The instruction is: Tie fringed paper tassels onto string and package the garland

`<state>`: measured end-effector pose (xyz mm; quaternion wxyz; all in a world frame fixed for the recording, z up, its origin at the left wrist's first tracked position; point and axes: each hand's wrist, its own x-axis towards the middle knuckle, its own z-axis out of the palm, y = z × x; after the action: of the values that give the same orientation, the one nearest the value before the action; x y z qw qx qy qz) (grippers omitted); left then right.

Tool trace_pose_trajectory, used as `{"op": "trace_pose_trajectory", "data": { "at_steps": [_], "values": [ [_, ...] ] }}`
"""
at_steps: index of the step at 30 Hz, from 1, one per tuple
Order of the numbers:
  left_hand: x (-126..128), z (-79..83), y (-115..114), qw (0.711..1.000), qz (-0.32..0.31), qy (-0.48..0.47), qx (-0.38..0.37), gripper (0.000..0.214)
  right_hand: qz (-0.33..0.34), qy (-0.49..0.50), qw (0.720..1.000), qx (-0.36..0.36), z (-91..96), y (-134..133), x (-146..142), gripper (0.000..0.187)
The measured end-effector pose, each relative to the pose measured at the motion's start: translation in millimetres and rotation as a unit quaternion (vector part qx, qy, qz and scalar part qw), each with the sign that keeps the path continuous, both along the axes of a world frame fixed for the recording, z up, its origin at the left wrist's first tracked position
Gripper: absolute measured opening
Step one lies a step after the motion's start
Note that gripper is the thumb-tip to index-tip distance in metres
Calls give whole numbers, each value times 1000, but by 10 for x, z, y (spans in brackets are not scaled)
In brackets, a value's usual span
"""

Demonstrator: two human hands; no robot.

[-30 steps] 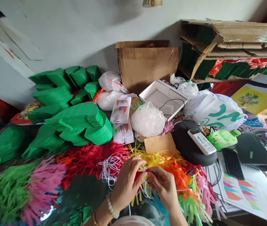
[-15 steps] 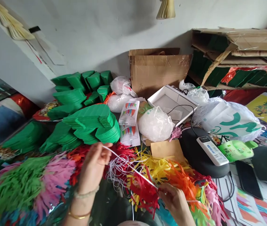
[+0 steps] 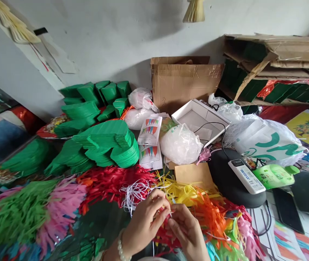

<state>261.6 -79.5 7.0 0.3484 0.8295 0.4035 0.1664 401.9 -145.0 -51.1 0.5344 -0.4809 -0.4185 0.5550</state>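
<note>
Your left hand (image 3: 149, 216) and right hand (image 3: 185, 226) meet nearer you than tan card (image 3: 194, 174), a bit left of it. Both grips closed, fingertips pinching white string (image 3: 170, 214); exact finger hold partly hidden. Red tassel (image 3: 162, 238) under your hands, same side of card, mostly covered. Yellow strips (image 3: 183, 192) just in front of card, orange strips (image 3: 211, 214) front-right. White string tangle (image 3: 132, 192) left of card, green stacks (image 3: 105, 137) farther left. Black case (image 3: 219, 181) just right of card, clear bag (image 3: 181, 145) just behind.
</note>
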Motion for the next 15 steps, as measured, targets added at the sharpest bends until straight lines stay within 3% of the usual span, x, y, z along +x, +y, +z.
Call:
{"op": "trace_pose_trajectory", "data": {
  "at_steps": [6,9,12,15],
  "values": [
    [-152,-163,92,995,-51,15,-90,14,-59,-139,988,-1,-70,-120,122,36],
    [-199,-406,185,989,-19,57,-138,17,-96,-139,985,-31,9,-224,331,35],
    [-185,-710,236,985,11,114,-128,14,-165,-124,977,-56,136,-352,587,30],
    [-26,-954,250,989,-35,122,-74,10,-222,-89,969,-67,234,-426,751,29]
  ]
}}
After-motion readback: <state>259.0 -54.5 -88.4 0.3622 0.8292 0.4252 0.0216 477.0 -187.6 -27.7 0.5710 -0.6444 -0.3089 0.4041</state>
